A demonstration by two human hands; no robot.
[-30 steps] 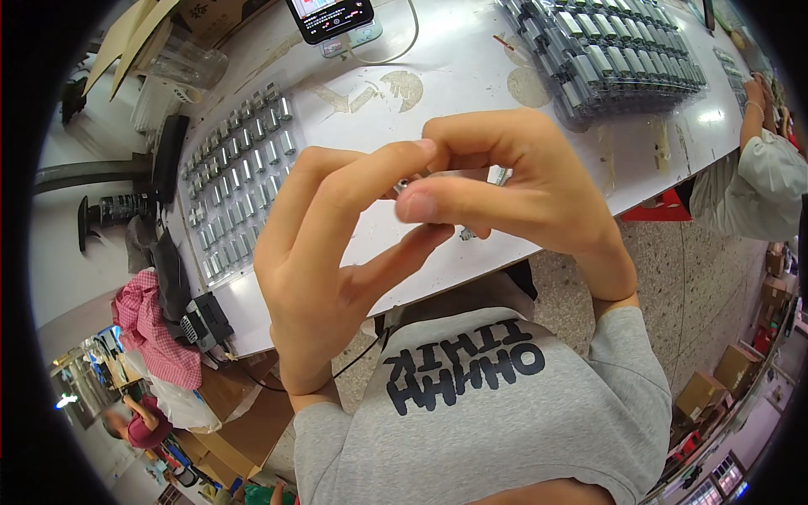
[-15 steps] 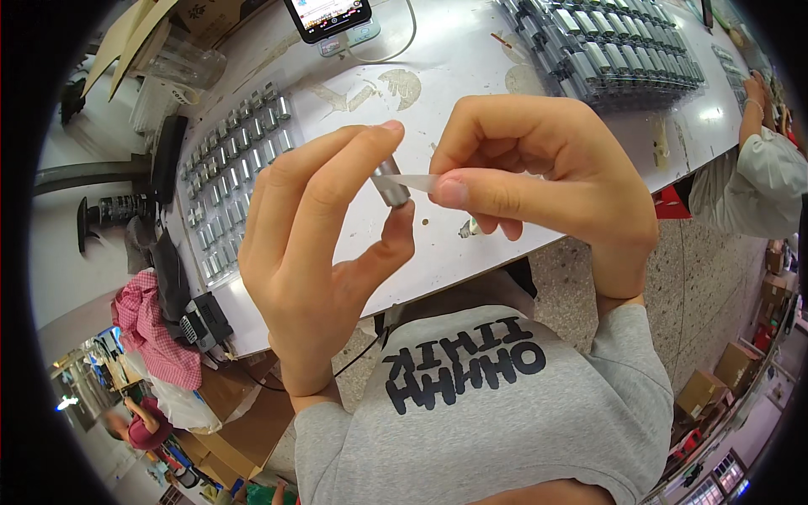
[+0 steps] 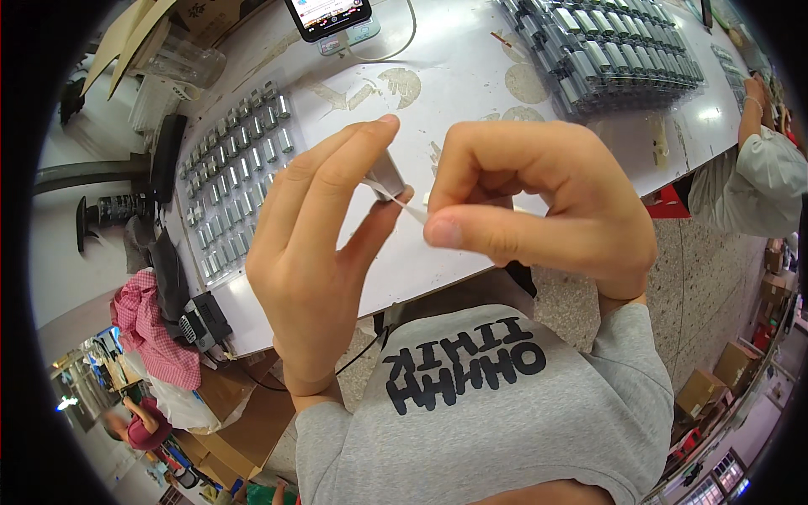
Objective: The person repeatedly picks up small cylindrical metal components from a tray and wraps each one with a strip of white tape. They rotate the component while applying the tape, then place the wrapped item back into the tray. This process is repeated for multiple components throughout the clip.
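Observation:
My left hand (image 3: 305, 244) grips a small silver metal cylinder (image 3: 388, 174) by its two ends, fingertips above and thumb below. A thin whitish strip of film (image 3: 411, 210) runs from the cylinder's side to my right hand (image 3: 547, 198), which pinches its other end between thumb and curled forefinger. The strip looks pulled taut across the small gap between my hands. To the left, several rows of similar silver cylinders (image 3: 244, 172) stand in a clear tray. My fingers partly cover the cylinder.
A stack of clear trays full of silver cylinders (image 3: 623, 59) stands at the back right of the white table (image 3: 454, 59). A phone (image 3: 328, 15) with a cable lies at the back. A pink checked cloth (image 3: 151, 324) hangs at left. A person's arm (image 3: 752, 114) shows at far right.
My right hand has moved slightly down, drawing the strip at a lower slant from the cylinder. The cylinder has tilted a little in my left hand.

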